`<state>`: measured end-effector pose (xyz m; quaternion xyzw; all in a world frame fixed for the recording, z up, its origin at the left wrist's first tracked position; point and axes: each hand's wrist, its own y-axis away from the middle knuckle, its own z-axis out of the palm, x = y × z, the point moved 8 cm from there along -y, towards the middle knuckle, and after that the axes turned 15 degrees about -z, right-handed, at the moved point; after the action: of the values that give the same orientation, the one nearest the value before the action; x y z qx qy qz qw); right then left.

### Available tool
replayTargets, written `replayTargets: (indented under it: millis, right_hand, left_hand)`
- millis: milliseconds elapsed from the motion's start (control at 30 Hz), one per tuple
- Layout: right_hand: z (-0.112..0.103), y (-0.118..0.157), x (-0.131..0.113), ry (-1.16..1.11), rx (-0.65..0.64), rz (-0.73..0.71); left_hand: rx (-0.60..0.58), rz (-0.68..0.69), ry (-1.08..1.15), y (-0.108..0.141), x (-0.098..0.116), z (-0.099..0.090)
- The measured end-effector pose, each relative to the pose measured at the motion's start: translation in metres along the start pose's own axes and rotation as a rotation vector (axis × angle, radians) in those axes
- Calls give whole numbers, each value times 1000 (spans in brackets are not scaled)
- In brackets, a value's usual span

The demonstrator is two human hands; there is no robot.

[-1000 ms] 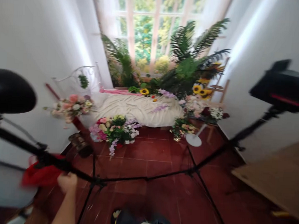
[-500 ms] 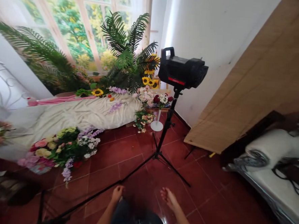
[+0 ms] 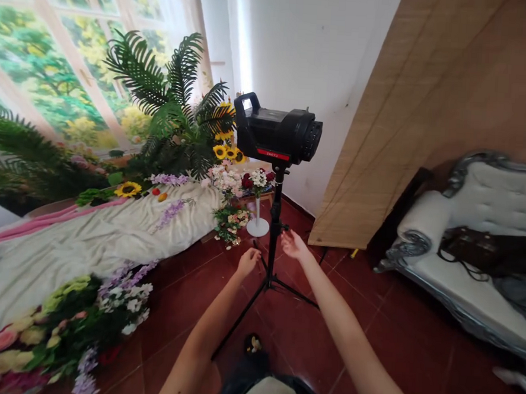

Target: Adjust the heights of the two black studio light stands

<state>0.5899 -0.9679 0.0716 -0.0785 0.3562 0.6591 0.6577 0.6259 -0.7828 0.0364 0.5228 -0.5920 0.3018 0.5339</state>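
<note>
- The black studio light (image 3: 276, 132) sits atop its black stand (image 3: 276, 209), upright on the red tiled floor (image 3: 352, 345) in front of the person.
- The left hand (image 3: 249, 261) is beside the stand's pole, near one leg, fingers loosely curled; whether it grips or touches anything, I cannot tell.
- The right hand (image 3: 293, 245) is on the pole's other side, open with fingers slightly bent, just below the side knob (image 3: 284, 227); contact is unclear.
- The step in hand looks like a two-handed reach to the stand; a firm hold would call for closing around the pole while keeping the top-heavy light upright.
- Behind the stand are a white pedestal (image 3: 258, 227) and flowers (image 3: 225, 180); a silver-trimmed sofa (image 3: 507, 200) is to the right.
</note>
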Motion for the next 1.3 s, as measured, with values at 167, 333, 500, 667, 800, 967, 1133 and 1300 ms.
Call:
replayTargets:
  millis: [167, 333, 500, 667, 800, 967, 1133, 1300]
  right_hand:
    - [25, -27, -23, 104, -73, 16]
    - [17, -35, -19, 120, -70, 93]
    - [17, -40, -25, 48, -79, 136]
    - [10, -48, -34, 238, -166, 71]
    - [10, -51, -63, 758, -279, -320]
    - [21, -22, -98, 1224, -269, -863]
    - [3, -22, -98, 1230, -56, -858]
    - [-7, -44, -78, 921, 2, -538]
  left_hand:
    - [-49, 200, -1, -48, 74, 26]
    - [-7, 332, 8, -70, 122, 44]
    - [-3, 295, -4, -88, 130, 60]
    - [6, 311, -9, -94, 124, 65]
    - [12, 325, -34, -97, 122, 67]
    - [35, 328, 2, -98, 121, 70]
    - [69, 323, 41, -93, 122, 70]
    - [85, 263, 47, -95, 118, 71]
